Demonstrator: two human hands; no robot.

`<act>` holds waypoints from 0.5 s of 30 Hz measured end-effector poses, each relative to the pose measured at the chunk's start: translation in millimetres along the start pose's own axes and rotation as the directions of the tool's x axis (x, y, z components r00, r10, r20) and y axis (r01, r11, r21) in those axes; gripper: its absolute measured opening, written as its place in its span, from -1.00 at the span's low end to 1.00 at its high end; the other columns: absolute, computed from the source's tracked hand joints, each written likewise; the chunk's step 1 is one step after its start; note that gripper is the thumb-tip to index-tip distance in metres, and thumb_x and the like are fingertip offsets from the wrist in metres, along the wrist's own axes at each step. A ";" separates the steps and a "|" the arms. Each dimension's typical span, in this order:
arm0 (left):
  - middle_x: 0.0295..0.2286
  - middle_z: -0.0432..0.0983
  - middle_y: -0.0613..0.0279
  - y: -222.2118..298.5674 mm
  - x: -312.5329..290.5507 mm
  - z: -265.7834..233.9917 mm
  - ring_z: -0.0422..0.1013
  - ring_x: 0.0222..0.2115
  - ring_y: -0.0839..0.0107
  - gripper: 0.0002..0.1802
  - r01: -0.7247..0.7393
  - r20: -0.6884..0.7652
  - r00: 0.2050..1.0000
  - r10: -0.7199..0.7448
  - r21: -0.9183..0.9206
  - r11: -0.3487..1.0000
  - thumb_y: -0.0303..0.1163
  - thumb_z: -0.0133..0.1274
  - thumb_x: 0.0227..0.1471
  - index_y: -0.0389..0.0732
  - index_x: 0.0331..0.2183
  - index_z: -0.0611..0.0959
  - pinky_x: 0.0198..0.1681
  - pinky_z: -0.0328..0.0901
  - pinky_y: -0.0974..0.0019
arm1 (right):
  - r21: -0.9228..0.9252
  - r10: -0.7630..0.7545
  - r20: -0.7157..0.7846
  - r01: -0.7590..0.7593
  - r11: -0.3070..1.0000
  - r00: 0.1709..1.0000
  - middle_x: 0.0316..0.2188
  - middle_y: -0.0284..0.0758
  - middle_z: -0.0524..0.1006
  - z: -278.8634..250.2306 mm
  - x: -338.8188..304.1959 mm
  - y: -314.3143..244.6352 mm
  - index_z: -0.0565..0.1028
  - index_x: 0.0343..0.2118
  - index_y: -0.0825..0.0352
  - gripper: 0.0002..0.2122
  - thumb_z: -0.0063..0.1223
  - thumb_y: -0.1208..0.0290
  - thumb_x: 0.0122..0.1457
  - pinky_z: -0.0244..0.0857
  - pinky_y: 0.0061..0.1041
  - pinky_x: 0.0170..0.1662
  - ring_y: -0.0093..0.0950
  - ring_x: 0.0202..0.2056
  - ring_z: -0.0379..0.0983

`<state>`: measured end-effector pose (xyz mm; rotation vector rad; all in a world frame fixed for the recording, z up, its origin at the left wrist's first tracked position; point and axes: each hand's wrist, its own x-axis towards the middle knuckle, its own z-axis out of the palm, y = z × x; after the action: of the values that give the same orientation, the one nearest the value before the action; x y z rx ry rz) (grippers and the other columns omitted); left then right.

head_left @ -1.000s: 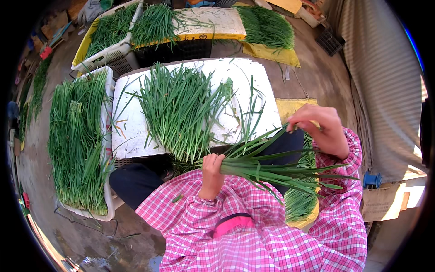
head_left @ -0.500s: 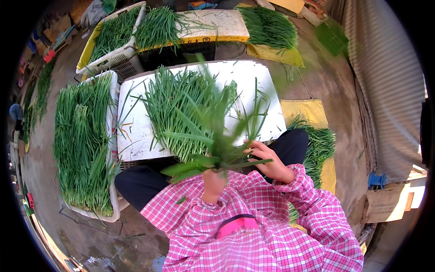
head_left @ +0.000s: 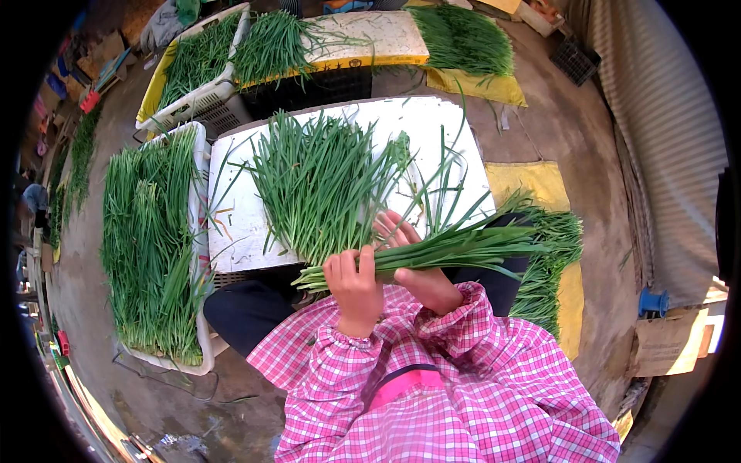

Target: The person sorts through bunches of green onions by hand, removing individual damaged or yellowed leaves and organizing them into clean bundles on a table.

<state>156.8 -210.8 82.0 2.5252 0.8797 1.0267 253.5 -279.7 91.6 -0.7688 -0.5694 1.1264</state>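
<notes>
My left hand (head_left: 355, 289) is closed around the pale stem end of a bunch of garlic chives (head_left: 471, 248). The bunch lies sideways in front of my lap, leaf tips pointing right. My right hand (head_left: 423, 279) supports it at mid-length, the thumb on the near side and the fingers stretched out beyond the far side. Just ahead, a larger pile of garlic chives (head_left: 312, 181) rests on a white board (head_left: 235, 251), its stem ends toward me. A few loose blades (head_left: 444, 193) are scattered on the board's right part.
To the left stands a white plastic crate (head_left: 202, 309) packed with chives. Another crate (head_left: 220, 96) is farther back, beside a second board (head_left: 378, 42) flanked by chives. More chives (head_left: 548, 270) lie on yellow sheeting (head_left: 570, 309) at my right. A black crate (head_left: 575, 60) sits near the striped curtain (head_left: 656, 139).
The bunch, blurred and pointing up and away before, has swung down to lie sideways with its tips to the right. My left hand has risen slightly; my right hand has moved left against the bunch.
</notes>
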 end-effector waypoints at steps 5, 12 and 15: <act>-0.37 0.24 0.05 19.6 -19.1 32.1 0.19 -0.31 0.11 -0.52 0.154 0.099 0.986 -0.136 -0.196 0.969 -0.49 0.00 -0.38 -0.26 -0.25 0.34 -0.22 0.08 0.11 | 0.009 -0.014 -0.261 0.017 1.000 0.965 -0.06 -0.19 0.19 -6.6 -0.8 -7.5 0.28 -0.35 0.29 -0.91 -0.20 0.55 0.04 -0.06 -0.41 0.05 -0.39 0.00 0.10; -0.20 0.11 0.04 30.5 -32.2 40.2 0.06 -0.15 0.11 -0.35 0.208 0.128 0.976 -0.178 -0.286 0.935 -0.49 0.13 -0.36 -0.23 -0.13 0.24 -0.09 -0.02 0.15 | -0.256 -0.326 -0.303 0.253 0.933 0.896 -0.43 -0.27 0.40 -72.5 18.9 -53.2 0.31 -0.45 0.39 -0.91 -0.22 0.48 0.09 0.10 -0.37 -0.03 -0.34 -0.20 0.31; -0.24 0.15 0.06 17.5 -38.1 42.4 0.08 -0.18 0.14 -0.44 0.243 0.083 0.970 -0.228 -0.310 0.919 -0.51 0.09 -0.32 -0.24 -0.18 0.27 -0.11 0.00 0.16 | -0.508 -0.396 -0.306 0.204 0.837 0.866 -0.44 -0.28 0.41 -90.1 42.4 -34.3 0.33 -0.47 0.38 -0.92 -0.20 0.50 0.08 0.09 -0.45 -0.07 -0.40 -0.24 0.32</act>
<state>172.8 -249.4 39.5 2.1082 0.8977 0.9441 354.6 -270.2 63.7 -1.2393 -0.5910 0.5027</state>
